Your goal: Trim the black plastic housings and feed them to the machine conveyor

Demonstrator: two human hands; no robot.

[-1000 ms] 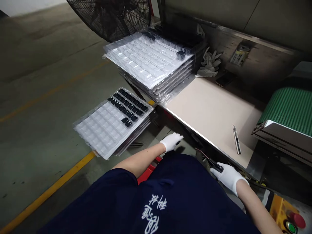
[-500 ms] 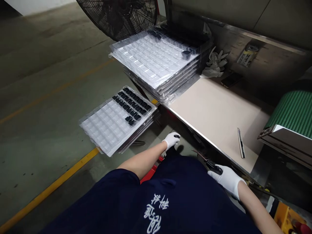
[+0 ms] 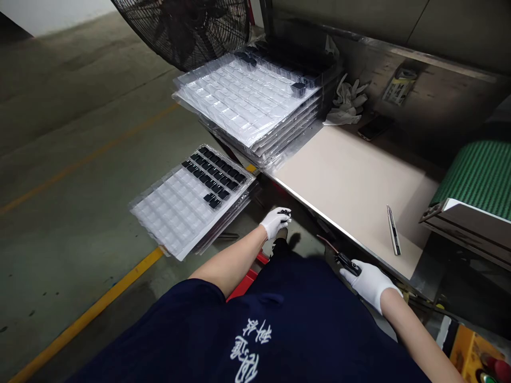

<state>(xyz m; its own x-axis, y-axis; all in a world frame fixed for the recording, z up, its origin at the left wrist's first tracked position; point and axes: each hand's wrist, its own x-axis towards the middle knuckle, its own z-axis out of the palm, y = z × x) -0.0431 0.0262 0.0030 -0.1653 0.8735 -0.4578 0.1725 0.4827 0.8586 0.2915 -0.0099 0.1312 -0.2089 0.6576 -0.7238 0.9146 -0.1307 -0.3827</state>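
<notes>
My left hand [image 3: 274, 222], in a white glove, is closed around a small black part [image 3: 285, 214] in front of my body. My right hand [image 3: 369, 284], gloved too, grips a black-handled tool [image 3: 348, 263] with a long thin curved tip, which points left toward the left hand but stays apart from it. To the left of my left hand lies a clear plastic tray [image 3: 171, 213] on a small stack; rows of black parts [image 3: 215, 173] fill its far right side, and its other pockets hold none. A utility knife [image 3: 393, 230] lies on the table beyond my right hand.
A taller stack of clear trays [image 3: 239, 101] stands on the table's far left corner, before a large fan [image 3: 191, 26]. Beige board [image 3: 351, 175] covers the tabletop; white gloves [image 3: 346, 101] and a phone [image 3: 375, 126] lie behind. A green conveyor belt [image 3: 479, 175] is at right.
My left hand has shifted slightly up and left with the black part, which shows more now. My right hand still holds the tool. The whole view has shifted a little.
</notes>
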